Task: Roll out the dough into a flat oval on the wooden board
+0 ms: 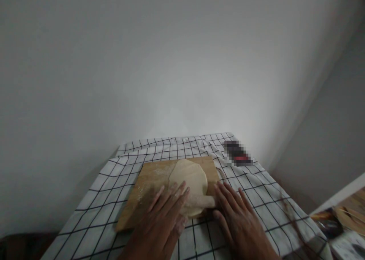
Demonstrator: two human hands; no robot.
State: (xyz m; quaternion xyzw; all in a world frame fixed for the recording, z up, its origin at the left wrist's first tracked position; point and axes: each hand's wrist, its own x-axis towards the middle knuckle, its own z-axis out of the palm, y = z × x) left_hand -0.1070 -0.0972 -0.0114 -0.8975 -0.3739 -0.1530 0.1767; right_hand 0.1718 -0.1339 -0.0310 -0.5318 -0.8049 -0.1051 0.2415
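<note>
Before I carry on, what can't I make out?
Head view, rolling pin: ends hidden by the left hand and right hand.
Head view, dark item: masked by pixel blocks.
Head view, white thing, lower right: blurred, cut off by the picture's edge.

1. Tablecloth (99, 199): white, black grid lines, rippled near far edge
2. Pixelated dark item with red streak (238, 153): lying on cloth, far right
3. Pale wall (176, 62): plain, behind table
4. Whitish patterned item (349, 246): lower right corner, blurred
5. Dark shape (25, 246): lower left, indistinct
</note>
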